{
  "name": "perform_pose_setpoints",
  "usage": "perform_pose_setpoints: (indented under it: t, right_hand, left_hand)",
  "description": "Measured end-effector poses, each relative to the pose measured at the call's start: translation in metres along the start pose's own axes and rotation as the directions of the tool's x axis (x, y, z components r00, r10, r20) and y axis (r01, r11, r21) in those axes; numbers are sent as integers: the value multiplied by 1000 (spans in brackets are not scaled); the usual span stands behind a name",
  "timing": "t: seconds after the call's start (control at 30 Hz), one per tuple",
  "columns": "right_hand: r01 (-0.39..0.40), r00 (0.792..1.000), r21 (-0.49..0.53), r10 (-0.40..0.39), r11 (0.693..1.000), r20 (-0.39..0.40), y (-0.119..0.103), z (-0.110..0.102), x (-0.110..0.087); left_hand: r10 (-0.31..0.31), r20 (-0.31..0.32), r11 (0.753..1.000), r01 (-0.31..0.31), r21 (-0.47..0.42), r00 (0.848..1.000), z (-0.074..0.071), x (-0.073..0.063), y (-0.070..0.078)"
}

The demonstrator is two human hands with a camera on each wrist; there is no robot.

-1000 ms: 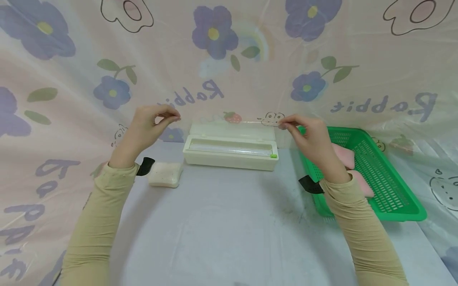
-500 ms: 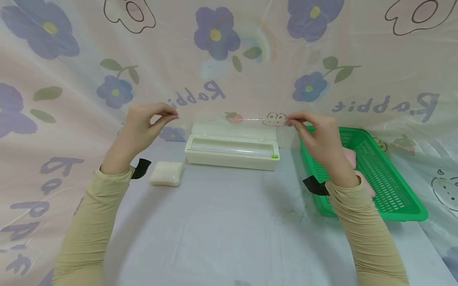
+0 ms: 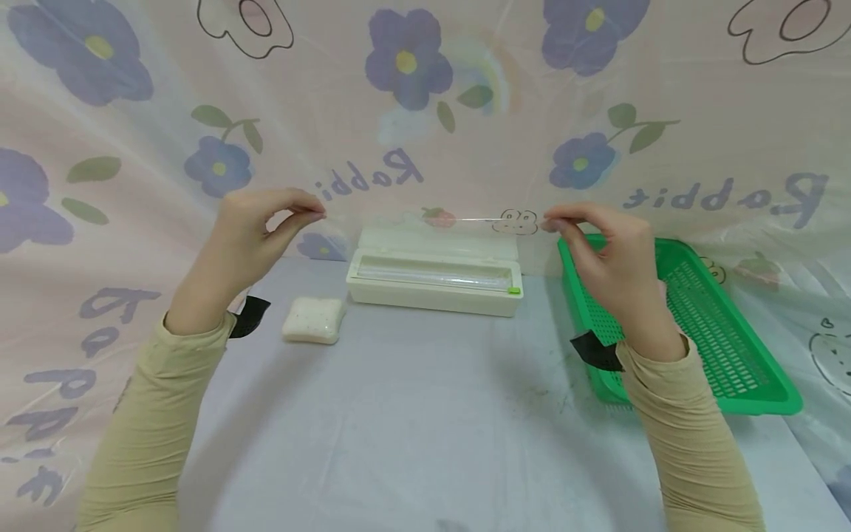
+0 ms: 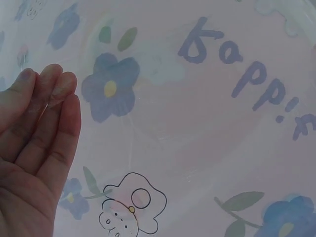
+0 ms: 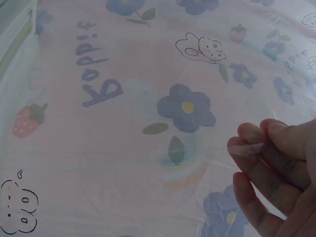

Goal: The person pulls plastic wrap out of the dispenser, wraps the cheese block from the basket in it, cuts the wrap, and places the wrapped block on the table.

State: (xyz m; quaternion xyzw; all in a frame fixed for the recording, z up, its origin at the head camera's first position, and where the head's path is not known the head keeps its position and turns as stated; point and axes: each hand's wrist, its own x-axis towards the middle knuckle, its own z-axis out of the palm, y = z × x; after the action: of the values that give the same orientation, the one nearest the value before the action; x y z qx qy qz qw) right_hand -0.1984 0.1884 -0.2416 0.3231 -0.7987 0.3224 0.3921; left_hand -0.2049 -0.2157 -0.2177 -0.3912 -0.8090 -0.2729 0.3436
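Note:
My left hand pinches one end of a sheet of clear cling film between thumb and fingertips, raised above the table. The opposite end is pinched by my right hand, level with the left. Only a bright line of the film's edge shows between them in the head view; a fold of it shines at the right fingertips in the right wrist view. Beyond and below stands a cream cling film box, its lid raised, the roll inside and a green slider at its right end.
A white, rounded, soap-like block lies left of the box. At right, under my right forearm, stands a green perforated basket; a sliver of something pink shows in it. Flower-printed sheeting hangs behind the white table.
Both hands have drawn apart, left hand to the left and right hand to the right, with the film still between them. My right arm now covers most of the pink pieces in the basket.

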Motion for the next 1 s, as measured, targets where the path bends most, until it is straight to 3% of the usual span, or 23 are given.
perform_pose_setpoints:
  t: [0.27,0.4,0.47,0.57,0.73,0.9,1.0]
  right_hand:
    - [47,999,5,-47,999,-14,-15,-10,-11]
    - [98,995,53,-99,994,6,-23,-14,-29]
    - [146,986,121,-154,982,61,-26,-16,-41]
    - [188,959,235,-230,954,165,-29,-18,-63]
    - [117,891,342,-251,932,379,-34,-17,-109]
    - [27,810,331,-215,943,546,-34,-8,-155]
    - [9,766,314,-209,949,608,-32,0,-177]
  left_hand:
    - [-7,38,1000,7,11,999,-12,-5,15]
    - [16,118,998,-8,-63,993,-18,-17,24]
    - [15,195,994,6,-107,981,-20,-28,30]
    - [-41,334,987,90,-132,942,-19,-49,39]
    - [-110,514,957,230,-176,851,-4,-88,51]
    - [-127,637,899,360,-250,760,25,-129,55]
    - [-161,704,850,460,-258,692,43,-152,56]
